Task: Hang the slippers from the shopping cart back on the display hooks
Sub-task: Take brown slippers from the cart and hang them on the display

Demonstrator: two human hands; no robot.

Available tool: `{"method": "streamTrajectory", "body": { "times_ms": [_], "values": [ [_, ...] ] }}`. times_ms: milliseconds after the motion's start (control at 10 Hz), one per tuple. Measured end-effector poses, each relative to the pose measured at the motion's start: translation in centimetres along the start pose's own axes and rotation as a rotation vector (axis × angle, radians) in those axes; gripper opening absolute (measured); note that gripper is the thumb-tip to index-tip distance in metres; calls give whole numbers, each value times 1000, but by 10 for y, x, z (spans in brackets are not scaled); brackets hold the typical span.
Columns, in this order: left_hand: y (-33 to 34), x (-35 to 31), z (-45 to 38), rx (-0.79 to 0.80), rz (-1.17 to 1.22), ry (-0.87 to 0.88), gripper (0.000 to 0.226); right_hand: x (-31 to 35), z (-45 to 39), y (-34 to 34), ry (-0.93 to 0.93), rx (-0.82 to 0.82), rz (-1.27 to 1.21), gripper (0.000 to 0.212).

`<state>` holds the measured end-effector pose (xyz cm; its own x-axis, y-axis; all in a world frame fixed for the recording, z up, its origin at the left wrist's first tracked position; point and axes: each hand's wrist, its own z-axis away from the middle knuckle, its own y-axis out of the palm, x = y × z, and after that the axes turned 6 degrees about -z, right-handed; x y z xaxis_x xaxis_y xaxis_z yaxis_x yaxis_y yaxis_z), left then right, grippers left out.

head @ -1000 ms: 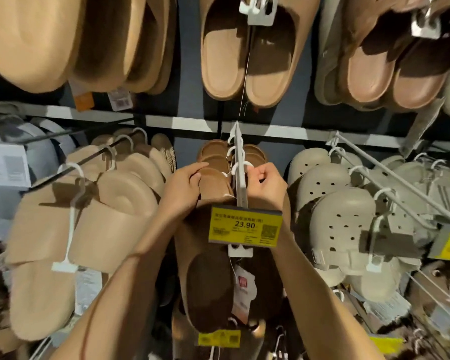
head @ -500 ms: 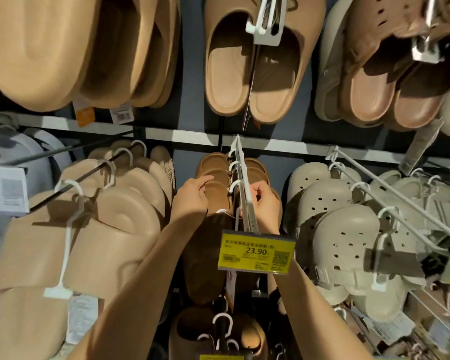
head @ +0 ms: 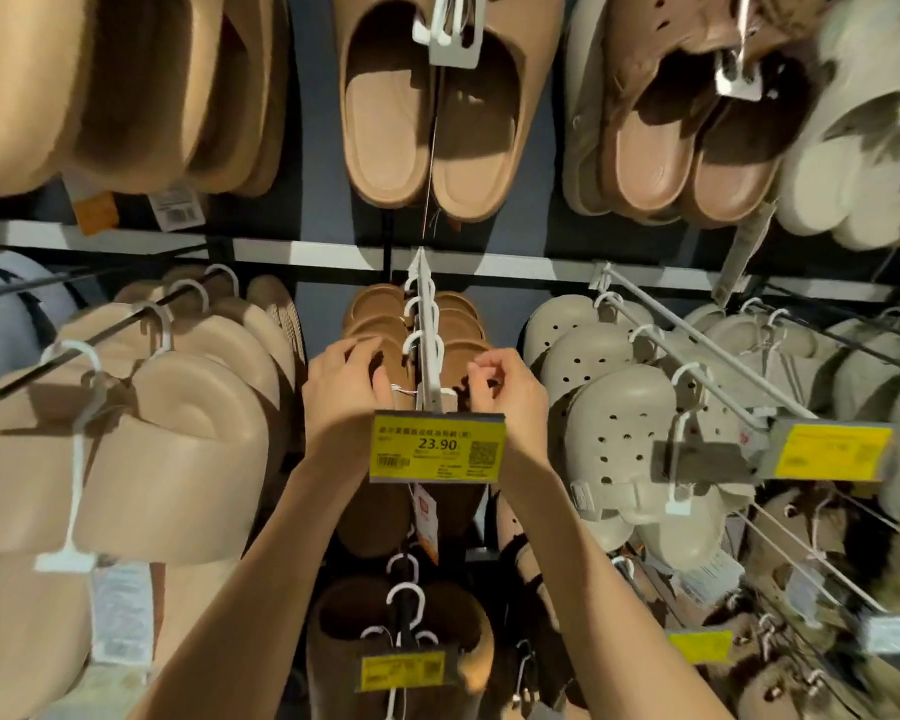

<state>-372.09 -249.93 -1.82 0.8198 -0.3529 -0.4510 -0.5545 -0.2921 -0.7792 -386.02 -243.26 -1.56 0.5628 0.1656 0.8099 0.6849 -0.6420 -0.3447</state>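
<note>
A pair of brown slippers [head: 380, 511] is held up at the white display hook [head: 428, 335], just behind the yellow price tag [head: 436, 447] marked 23.90. The left hand [head: 344, 392] is curled over the top of the left slipper, gripping it. The right hand [head: 505, 394] is pinched at the pair's upper edge beside the hook. Other brown pairs [head: 375, 324] are hung further back on the same hook. Beige perforated clogs [head: 619, 433] are hung to the right, tan slides [head: 178, 433] to the left.

Both hands, left [head: 344, 387] and right [head: 507, 394], grip brown slippers [head: 380, 511] beside the display hook [head: 427, 335].
</note>
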Motion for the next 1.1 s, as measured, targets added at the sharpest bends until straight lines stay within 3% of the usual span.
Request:
{"method": "streamTrajectory", "body": {
  "times_ms": [100,200,300,400,500,700,800,900,1100],
  "values": [
    [1,0,18,183,-9,-72,46,-1,19,-30,-63,-37,51,15],
    [21,-10,59,348,-200,-53,57,-4,41,-65,-79,-40,129,14],
    [18,-59,123,218,-256,90,33,-5,68,-102,-106,-75,171,25],
    [6,-120,159,172,-142,287,14,-3,97,-146,-147,-159,245,33],
    [2,-189,198,215,-1,458,24,-4,130,-205,-182,-329,414,23],
    [-13,-313,277,359,273,757,32,-2,225,-351,-44,-677,693,20],
    [-10,-363,330,429,451,913,28,6,286,-408,48,-852,858,28],
    [-15,-402,391,529,587,1070,24,20,357,-446,190,-994,999,28],
    [-45,-434,506,772,812,1454,16,68,478,-456,455,-1314,1279,16]
  ]
}}
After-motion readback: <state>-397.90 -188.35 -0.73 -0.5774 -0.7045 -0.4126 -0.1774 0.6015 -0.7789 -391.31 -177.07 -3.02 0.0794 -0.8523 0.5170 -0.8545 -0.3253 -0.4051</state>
